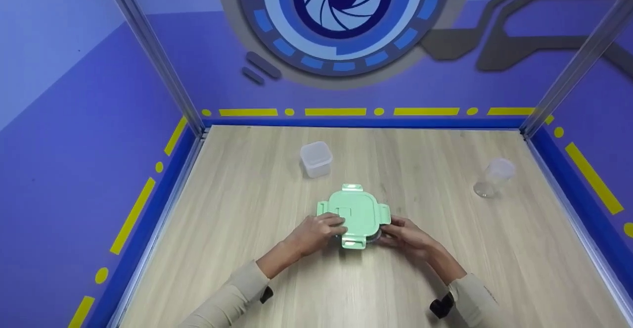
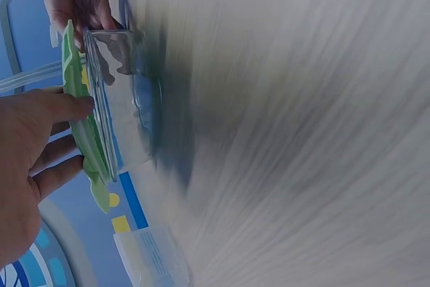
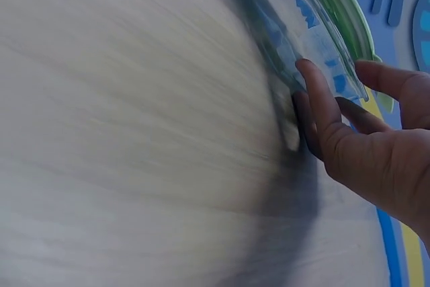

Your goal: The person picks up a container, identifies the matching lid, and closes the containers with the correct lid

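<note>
A light green lid with its side flaps sticking outward lies over a clear glass food container. My left hand holds the lid at its left side, with fingers over the top and the thumb at the edge. At the opposite side, my right hand grips the glass container by its wall and rim; its thumb presses the glass in the right wrist view. From above, the lid hides most of the glass.
Behind the lid stands a small translucent plastic box. Toward the right of the wooden table is a clear glass or jar with a whitish top. Blue panels enclose the back and both sides.
</note>
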Demonstrator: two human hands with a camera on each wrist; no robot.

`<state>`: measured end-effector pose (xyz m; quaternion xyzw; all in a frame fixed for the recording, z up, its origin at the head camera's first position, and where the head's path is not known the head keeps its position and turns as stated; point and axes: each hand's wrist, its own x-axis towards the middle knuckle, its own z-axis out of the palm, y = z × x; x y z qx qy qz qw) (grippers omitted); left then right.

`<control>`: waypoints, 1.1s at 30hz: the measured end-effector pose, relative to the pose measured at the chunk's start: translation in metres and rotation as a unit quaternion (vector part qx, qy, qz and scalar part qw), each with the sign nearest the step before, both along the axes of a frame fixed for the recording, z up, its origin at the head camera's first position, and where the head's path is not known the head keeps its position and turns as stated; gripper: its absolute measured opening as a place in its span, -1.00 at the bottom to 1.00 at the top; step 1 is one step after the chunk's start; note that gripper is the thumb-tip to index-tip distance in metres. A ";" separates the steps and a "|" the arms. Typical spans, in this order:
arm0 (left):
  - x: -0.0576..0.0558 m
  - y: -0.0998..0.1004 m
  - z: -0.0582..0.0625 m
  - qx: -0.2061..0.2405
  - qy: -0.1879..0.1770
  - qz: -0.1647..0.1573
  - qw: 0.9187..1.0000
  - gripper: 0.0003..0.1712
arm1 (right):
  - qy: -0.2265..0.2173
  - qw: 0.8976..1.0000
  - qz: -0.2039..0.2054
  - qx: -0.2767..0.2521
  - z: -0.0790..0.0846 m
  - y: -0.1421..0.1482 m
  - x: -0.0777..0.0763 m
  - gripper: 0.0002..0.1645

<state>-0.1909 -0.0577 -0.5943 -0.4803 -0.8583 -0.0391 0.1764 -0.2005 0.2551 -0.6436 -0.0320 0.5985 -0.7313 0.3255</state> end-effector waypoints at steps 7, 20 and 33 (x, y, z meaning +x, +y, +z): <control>0.000 0.001 0.006 -0.027 -0.031 -0.008 0.999 -0.77 | 0.001 1.000 0.018 -0.014 -0.001 0.003 0.000 -0.12; -0.022 0.015 0.023 -0.082 -0.149 0.029 0.985 -0.54 | 0.006 1.000 0.025 0.016 0.000 0.006 0.001 -0.24; -0.047 0.040 0.029 -0.158 -0.313 0.064 0.934 0.19 | 0.007 0.999 0.029 0.018 0.000 0.005 -0.001 -0.25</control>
